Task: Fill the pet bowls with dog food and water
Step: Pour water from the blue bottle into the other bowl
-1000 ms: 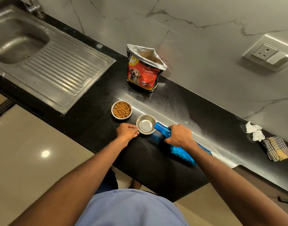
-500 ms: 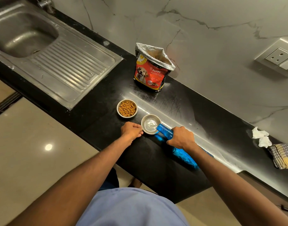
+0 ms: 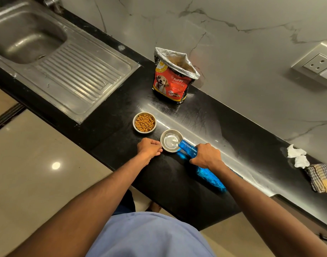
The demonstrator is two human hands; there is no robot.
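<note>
Two bowls: kibble [image 3: 144,122] done. Right hand [image 3: 205,156] grips bottle [image 3: 188,148] (pour slowly); left hand [image 3: 149,148], curled, steadies water bowl [image 3: 171,140].

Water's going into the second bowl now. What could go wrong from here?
1. The blue bottle is tipped low over the small water bowl; its mouth sits right at the rim, so water could spill onto the black counter.
2. The left hand only rests beside that bowl, so a nudge from the bottle might slide it.
3. The kibble bowl stands close by; splashes could wet the food.
</note>
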